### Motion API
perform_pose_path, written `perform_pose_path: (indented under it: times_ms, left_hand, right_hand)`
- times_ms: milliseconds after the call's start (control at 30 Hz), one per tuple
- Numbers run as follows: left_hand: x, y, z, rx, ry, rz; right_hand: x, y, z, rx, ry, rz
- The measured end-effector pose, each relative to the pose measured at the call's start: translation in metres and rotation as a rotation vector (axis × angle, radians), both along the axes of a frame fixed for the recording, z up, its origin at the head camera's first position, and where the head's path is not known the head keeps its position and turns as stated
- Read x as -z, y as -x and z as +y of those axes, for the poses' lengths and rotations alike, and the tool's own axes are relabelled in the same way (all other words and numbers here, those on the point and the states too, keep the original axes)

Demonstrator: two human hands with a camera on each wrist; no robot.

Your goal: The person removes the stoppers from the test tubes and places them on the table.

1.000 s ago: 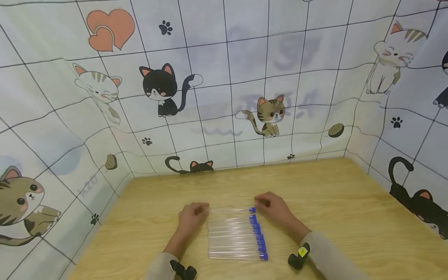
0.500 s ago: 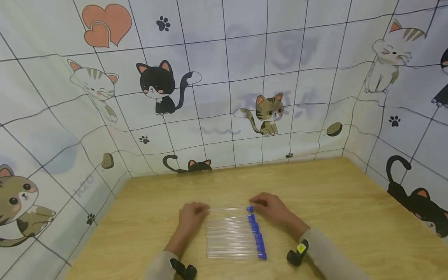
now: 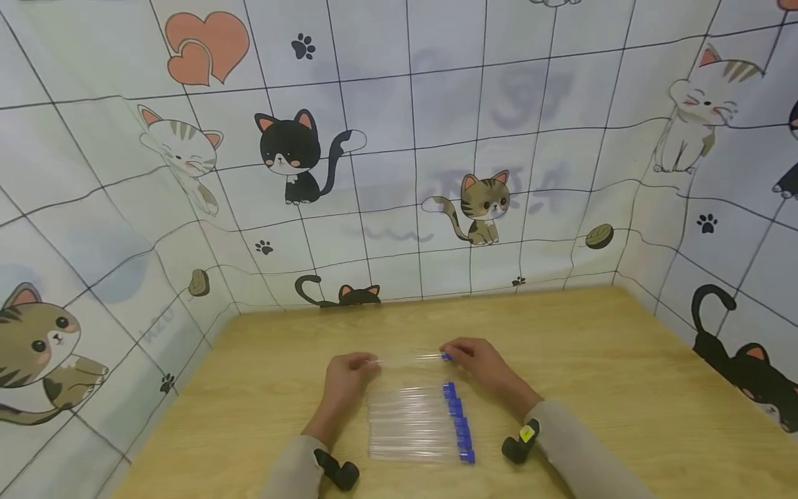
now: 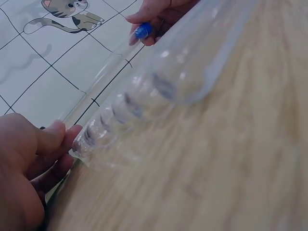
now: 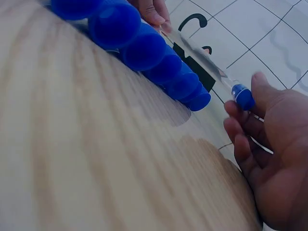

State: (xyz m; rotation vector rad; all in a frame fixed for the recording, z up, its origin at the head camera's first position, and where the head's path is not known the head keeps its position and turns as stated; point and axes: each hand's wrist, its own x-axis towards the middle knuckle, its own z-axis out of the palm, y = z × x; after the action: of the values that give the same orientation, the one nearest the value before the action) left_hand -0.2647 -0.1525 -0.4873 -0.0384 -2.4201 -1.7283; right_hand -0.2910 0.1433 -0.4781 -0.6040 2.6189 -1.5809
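Between my hands, in the head view, a clear test tube (image 3: 427, 356) with a blue cap is held level above the table. My left hand (image 3: 346, 381) pinches its uncapped end between thumb and fingers. At the other end, my right hand (image 3: 486, 364) pinches the blue cap (image 5: 244, 97), as the right wrist view shows. Nearer to me, several more clear test tubes (image 3: 411, 424) lie side by side in a row, their blue caps (image 5: 115, 25) all on the right. The rounded ends of that row (image 4: 163, 86) fill the middle of the left wrist view.
The wooden table (image 3: 561, 333) carries the row of tubes at its middle. A white cloth (image 3: 386, 180) with a grid and cartoon cats hangs behind and along both sides. Each sleeve bears a small black wrist camera (image 3: 337, 470).
The farthest tube has lifted away from the row and moved toward the back of the table, with both hands going along. My right fingers have closed onto its cap.
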Motion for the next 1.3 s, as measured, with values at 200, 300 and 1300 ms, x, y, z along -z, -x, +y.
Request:
perform_pose_path:
  times_ms: [200,300,1300]
  left_hand:
    - [0.0,0.006,0.001,-0.007,-0.033,0.03]
    - [0.001,0.006,-0.002,-0.004,0.011,0.038]
    - [-0.003,-0.002,0.0,-0.024,-0.014,0.101]
  right_hand:
    - [0.003,0.007,-0.002,0.047,0.051,-0.044]
    - [0.004,0.004,-0.005,0.087,0.057,-0.017]
    - [0.008,-0.009,-0.003,0.064,0.141,-0.012]
